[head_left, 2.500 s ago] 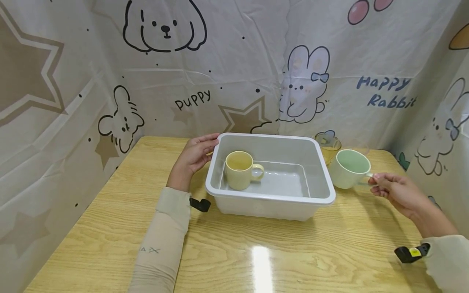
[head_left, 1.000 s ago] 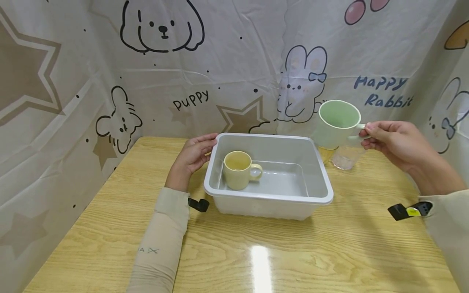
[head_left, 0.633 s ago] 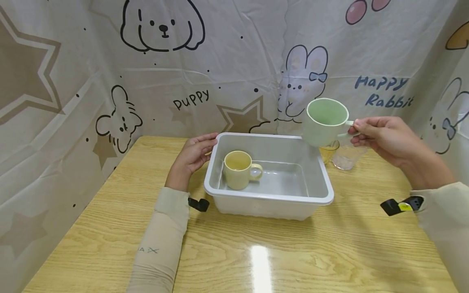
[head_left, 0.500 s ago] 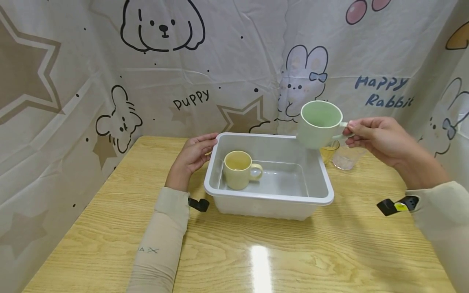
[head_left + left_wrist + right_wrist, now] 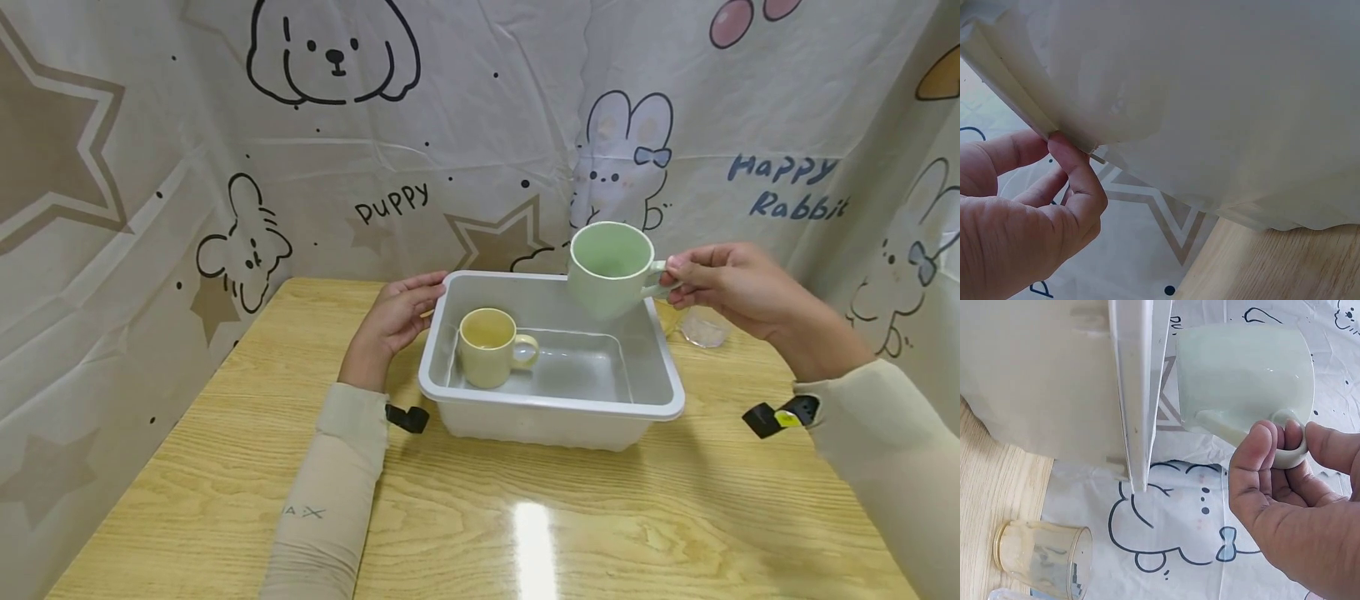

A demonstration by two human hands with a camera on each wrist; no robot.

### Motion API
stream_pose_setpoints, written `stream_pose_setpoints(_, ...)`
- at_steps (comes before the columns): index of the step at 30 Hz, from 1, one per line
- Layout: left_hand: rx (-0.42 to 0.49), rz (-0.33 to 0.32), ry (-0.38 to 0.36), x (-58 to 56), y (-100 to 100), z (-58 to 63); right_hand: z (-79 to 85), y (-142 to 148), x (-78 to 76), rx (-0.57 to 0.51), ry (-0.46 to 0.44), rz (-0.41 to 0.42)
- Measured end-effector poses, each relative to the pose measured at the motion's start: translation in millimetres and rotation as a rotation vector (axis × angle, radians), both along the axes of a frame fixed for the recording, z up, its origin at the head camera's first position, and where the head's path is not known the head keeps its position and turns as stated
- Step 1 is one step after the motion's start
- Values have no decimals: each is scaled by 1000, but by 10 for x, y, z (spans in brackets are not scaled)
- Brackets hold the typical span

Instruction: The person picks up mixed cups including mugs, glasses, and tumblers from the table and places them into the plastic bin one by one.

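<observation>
My right hand point(image 5: 738, 287) grips the handle of a pale green mug point(image 5: 611, 275). In the head view the mug, upright, overlaps the back right part of a light grey plastic basin point(image 5: 555, 408). The right wrist view shows my thumb and fingers curled round the mug handle point(image 5: 1294, 456), with the basin wall beside the mug. My left hand point(image 5: 397, 317) holds the basin's rim at its back left corner, finger and thumb pinching it in the left wrist view. A yellow mug point(image 5: 487, 354) stands upright inside the basin on the left, handle pointing right.
Behind the basin's right side stand an amber see-through cup point(image 5: 1044, 553) and a clear cup point(image 5: 703, 332), partly hidden by the right hand. The wooden table point(image 5: 450, 525) meets a printed cloth backdrop point(image 5: 480, 167) at the back and sides.
The right hand has lifted the green mug off the table on the right and carried it left, over the basin's rim, lowering slightly at the end. The left hand has stayed at the corner.
</observation>
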State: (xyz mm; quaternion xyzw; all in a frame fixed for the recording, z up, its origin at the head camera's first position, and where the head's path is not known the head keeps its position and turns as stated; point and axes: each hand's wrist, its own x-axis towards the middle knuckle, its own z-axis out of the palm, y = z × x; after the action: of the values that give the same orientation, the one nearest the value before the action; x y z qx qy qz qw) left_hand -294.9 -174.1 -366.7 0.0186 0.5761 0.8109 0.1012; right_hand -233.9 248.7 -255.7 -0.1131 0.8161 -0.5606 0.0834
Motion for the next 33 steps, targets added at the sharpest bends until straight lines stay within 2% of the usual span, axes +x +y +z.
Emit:
stream_pose_setpoints(7,7,-1,3,-5,4,-2,2,-115,-24,-14,-37,96)
stream_pose_setpoints(18,9,-5,-3,1,0,5,-55,-294,-33,73,-74,217)
stream_pose_setpoints(26,2,0,0,3,1,-1,-83,-487,-7,84,-117,260)
stream_pose_setpoints(33,-4,0,-6,-3,-1,4,-178,-647,-9,73,-161,317)
